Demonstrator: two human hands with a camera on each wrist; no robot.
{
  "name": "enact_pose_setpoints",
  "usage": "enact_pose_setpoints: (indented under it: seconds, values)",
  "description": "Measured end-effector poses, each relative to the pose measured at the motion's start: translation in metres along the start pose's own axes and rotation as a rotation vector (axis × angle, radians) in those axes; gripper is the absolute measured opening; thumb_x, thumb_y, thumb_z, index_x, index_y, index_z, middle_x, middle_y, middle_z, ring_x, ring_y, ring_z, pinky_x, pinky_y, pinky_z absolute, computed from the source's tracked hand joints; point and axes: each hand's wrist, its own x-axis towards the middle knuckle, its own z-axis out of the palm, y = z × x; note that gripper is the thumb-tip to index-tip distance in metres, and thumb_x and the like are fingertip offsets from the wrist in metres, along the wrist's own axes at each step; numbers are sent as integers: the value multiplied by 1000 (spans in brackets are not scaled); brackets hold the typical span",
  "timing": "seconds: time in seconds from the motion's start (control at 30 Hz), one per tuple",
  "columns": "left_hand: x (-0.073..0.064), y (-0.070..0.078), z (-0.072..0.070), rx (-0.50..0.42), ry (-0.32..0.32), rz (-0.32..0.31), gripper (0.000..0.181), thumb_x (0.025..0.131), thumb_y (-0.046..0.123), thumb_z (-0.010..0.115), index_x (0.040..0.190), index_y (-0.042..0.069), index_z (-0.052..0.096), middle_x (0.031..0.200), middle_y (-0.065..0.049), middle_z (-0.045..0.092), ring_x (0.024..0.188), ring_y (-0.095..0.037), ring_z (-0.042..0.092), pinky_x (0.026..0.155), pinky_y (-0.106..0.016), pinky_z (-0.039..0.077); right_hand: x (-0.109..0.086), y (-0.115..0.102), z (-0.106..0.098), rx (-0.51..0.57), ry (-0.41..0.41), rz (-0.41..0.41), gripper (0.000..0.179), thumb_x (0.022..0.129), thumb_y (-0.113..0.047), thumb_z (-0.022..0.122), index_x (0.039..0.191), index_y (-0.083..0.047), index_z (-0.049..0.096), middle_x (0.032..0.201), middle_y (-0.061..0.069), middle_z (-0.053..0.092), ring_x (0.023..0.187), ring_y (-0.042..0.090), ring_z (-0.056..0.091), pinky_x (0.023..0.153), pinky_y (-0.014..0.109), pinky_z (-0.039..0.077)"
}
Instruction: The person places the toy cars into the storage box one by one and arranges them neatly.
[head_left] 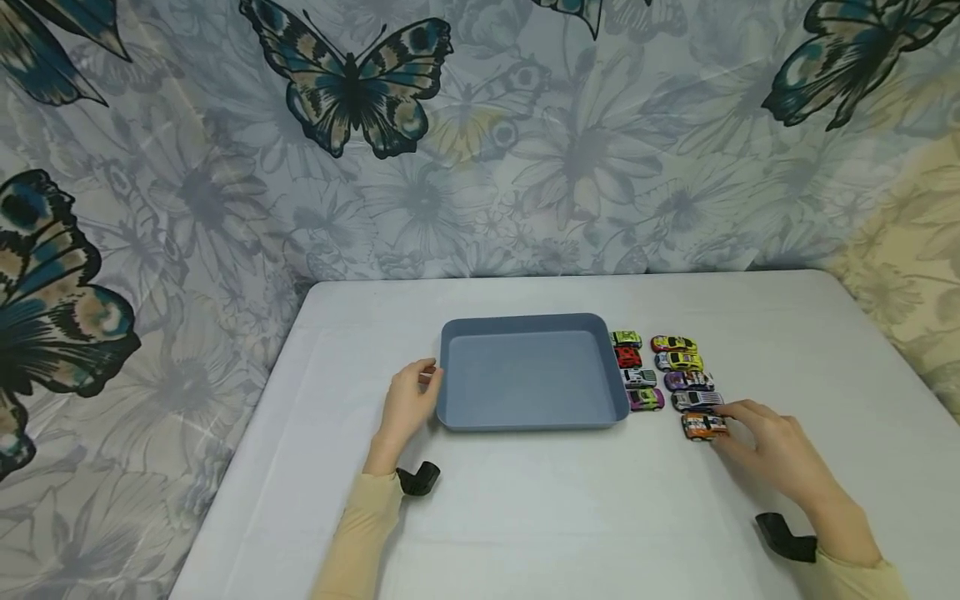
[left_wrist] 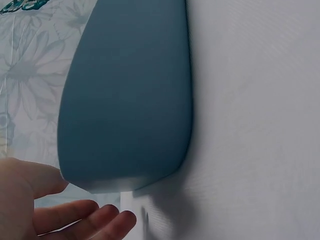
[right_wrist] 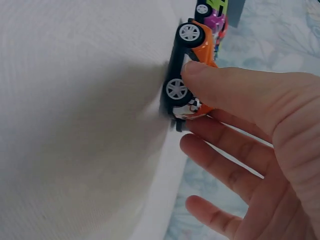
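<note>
A shallow blue-grey tray (head_left: 531,375) lies on the white table. At its left end is my left hand (head_left: 408,404), fingers loosely bent. In the left wrist view the thumb reaches the edge of the tray (left_wrist: 125,100), and the other fingers hold nothing. My right hand (head_left: 780,454) pinches an orange toy car (head_left: 703,427) at the near end of a row. The right wrist view shows the thumb on the wheeled side of the orange toy car (right_wrist: 204,47); part of the car is hidden behind it.
Right of the tray, several small toy cars stand in two columns, among them a purple-green one (head_left: 647,400), a red one (head_left: 628,357) and a silver one (head_left: 697,400) beside the orange car. Butterfly-patterned fabric (head_left: 480,167) hangs behind the white-covered table (head_left: 555,508).
</note>
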Motion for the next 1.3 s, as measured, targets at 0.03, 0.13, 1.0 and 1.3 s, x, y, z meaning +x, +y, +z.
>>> enact_pose_setpoints:
  seconds: [0.03,0.13,1.0,1.3]
  values:
    - [0,-1,0,-6,-5,2,34,94,18,55,119,-5,58,104,-16,64,88,-27,62,71,-37,53,0,0,1,2,0,4,40,64,-3,78,100,3,63,95,20,64,83,42,61,67,56,43]
    - [1,-2,2,-24,-15,15,33,93,15,55,119,-6,58,104,-17,64,87,-27,63,72,-35,53,0,0,3,1,5,6,41,62,-4,79,100,3,64,94,20,64,82,41,61,66,55,44]
    - [0,-3,9,-86,-36,14,29,92,5,53,117,-11,57,102,-20,64,82,-25,64,69,-31,54,-3,-2,9,-35,36,-7,40,61,-6,80,98,0,66,92,17,64,80,40,61,66,55,39]
    - [1,-5,8,-87,-28,6,30,93,6,54,118,-10,57,103,-20,64,84,-25,64,70,-31,54,5,-5,6,-56,30,-25,39,62,-8,80,97,0,65,95,18,64,83,40,60,69,56,38]
